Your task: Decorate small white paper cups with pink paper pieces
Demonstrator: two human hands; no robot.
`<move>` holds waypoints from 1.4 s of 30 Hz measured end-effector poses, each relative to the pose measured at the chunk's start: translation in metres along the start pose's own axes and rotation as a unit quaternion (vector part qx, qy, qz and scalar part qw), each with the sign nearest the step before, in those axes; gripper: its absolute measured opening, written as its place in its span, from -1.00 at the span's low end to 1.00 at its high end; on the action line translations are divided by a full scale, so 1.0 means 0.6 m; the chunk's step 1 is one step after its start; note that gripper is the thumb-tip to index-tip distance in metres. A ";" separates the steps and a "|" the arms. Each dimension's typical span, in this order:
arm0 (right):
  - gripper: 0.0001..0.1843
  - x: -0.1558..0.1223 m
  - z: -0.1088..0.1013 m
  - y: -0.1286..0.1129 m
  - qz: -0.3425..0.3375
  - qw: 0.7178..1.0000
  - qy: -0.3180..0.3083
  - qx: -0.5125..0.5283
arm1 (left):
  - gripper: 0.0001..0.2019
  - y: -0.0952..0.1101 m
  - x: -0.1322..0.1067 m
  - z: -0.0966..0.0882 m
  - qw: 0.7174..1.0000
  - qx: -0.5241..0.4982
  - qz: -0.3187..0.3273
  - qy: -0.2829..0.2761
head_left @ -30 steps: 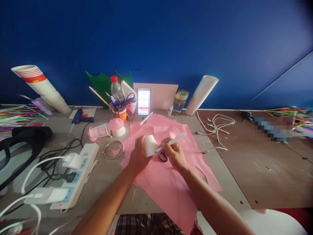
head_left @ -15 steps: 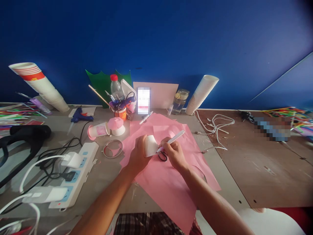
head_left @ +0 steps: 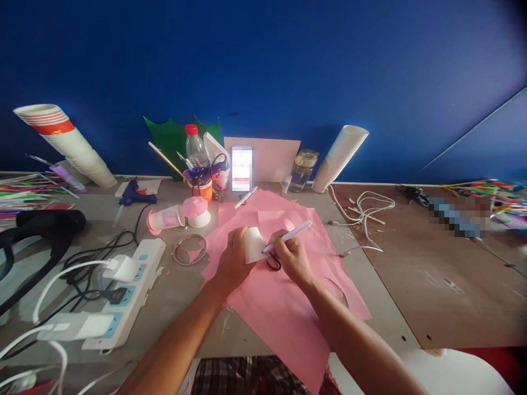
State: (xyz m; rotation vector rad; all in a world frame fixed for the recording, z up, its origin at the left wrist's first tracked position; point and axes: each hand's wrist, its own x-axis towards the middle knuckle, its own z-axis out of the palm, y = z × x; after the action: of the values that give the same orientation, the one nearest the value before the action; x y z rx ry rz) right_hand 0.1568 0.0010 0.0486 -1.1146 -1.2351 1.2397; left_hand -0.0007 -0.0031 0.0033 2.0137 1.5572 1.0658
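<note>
My left hand (head_left: 233,262) is wrapped round a white paper cup (head_left: 253,244) held on its side over a large pink paper sheet (head_left: 284,307). My right hand (head_left: 293,257) pinches a white marker pen (head_left: 290,236), its tip touching the cup's side. Black scissors (head_left: 273,263) lie on the pink sheet just under my right hand, partly hidden by it.
A tape roll (head_left: 190,249), a pink-topped cup (head_left: 196,212) and a tipped cup (head_left: 166,219) lie left of the sheet. White power strip (head_left: 127,293) with cables sits nearer left. Glue gun (head_left: 134,195), pen holder (head_left: 203,184), phone (head_left: 241,168), jar (head_left: 302,170), cup stacks (head_left: 340,156) line the back. White cable (head_left: 366,211) lies right.
The pen in my right hand has shifted slightly on the cup. My left hand keeps the cup in the same place.
</note>
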 end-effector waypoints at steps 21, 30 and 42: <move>-0.73 0.000 0.000 -0.002 0.022 0.999 0.018 0.046 | -0.32 0.002 -0.001 0.000 1.000 -0.006 0.000 -0.004; -0.75 -0.003 0.002 -0.015 0.002 1.000 0.026 0.000 | -0.29 -0.004 -0.001 0.003 1.000 0.001 0.013 0.002; -0.74 0.002 -0.001 0.010 -0.006 1.000 0.022 -0.011 | -0.32 -0.008 -0.001 0.005 1.000 0.004 0.008 -0.001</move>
State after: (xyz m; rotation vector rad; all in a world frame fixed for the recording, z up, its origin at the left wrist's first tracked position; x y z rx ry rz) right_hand 0.1571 0.0025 0.0426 -1.1436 -1.2240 1.1885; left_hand -0.0015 -0.0016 -0.0020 2.0359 1.5485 1.0649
